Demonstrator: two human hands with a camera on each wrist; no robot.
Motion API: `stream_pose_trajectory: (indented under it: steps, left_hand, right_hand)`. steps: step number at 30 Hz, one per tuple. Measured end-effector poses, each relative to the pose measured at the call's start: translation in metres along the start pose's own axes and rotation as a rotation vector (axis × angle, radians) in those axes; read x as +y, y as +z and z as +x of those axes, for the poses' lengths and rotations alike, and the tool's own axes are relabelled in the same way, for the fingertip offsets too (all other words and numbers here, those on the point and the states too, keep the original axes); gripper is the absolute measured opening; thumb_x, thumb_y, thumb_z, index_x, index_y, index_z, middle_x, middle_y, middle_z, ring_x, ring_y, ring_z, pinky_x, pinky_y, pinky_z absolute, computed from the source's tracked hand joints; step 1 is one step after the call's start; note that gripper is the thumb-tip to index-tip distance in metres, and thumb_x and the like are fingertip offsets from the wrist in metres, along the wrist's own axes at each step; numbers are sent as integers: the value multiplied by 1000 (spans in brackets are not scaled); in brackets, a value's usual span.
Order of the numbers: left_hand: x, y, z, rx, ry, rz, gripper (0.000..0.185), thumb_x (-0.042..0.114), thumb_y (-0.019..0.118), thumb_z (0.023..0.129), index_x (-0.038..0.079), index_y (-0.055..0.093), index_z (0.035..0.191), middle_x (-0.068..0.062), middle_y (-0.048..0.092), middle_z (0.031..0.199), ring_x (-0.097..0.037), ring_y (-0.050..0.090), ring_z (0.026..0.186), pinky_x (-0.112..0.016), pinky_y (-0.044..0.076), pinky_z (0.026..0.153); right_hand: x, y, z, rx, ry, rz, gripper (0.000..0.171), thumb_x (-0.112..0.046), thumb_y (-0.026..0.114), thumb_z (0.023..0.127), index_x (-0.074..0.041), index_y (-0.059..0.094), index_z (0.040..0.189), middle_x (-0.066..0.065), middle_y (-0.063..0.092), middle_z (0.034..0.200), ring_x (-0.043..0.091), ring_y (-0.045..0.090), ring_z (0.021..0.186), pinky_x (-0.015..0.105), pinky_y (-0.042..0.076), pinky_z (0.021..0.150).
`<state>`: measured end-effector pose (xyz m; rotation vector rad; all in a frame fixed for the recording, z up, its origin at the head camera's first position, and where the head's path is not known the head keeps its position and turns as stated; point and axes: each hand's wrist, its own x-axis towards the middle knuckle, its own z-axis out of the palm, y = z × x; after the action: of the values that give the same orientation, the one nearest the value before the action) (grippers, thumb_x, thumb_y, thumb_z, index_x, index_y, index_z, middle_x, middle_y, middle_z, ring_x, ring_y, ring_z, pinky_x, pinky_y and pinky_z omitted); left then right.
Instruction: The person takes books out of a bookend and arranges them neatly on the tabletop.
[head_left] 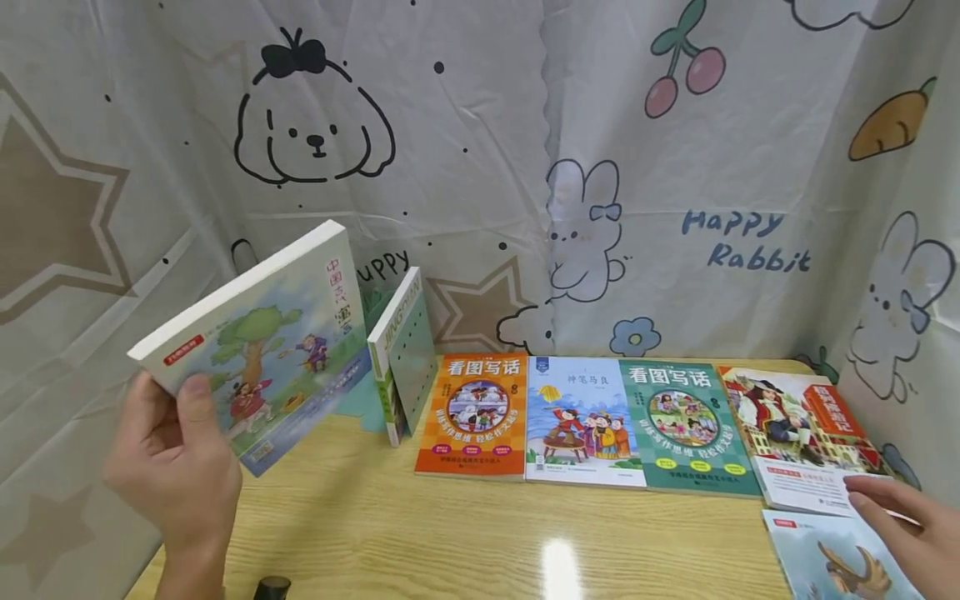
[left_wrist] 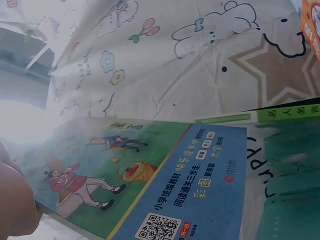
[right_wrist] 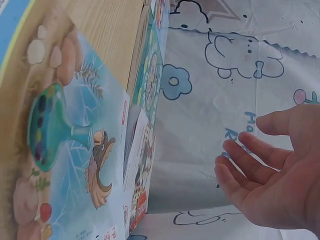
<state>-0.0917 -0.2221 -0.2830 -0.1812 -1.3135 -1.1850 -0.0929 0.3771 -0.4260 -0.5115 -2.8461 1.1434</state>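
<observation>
Left hand: the left hand (head_left: 174, 467) is gripping the picture book (head_left: 281, 350) by its lower left corner, thumb lying on the cover, and holding it tilted above the table (head_left: 360, 533).
Picture book: it is hanging in the air at the far left, beside the standing green book (head_left: 405, 354); a thin paperback, probably light, with a glossy cover likely slippery, so pinching near the spine should be steadying it best.
Row of books: four books are lying flat side by side, from the orange book (head_left: 472, 417) rightward.
Right hand: the right hand (head_left: 911, 525) is hovering open, fingers loose, over the blue book (head_left: 840, 558), holding nothing.
</observation>
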Motion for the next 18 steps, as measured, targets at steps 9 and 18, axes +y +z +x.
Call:
stream_pose_trajectory:
  steps: [9,18]
  left_hand:
    - [13,0,-6,-102,14,-39,22,-8,64,91,-19,66,111,-19,72,101,-14,72,83,-16,54,72]
    - [11,6,-29,-327,-63,-51,30,-15,57,94,-16,61,124,-10,71,112,-15,70,96,-17,54,78]
  right_hand:
    - [-20,3,-7,19,-146,-86,48,-23,46,108,18,43,133,42,48,124,56,47,108,63,48,85]
    - [-54,10,-19,-49,-315,-81,54,-36,55,104,8,52,135,32,56,129,43,62,107,28,58,72]
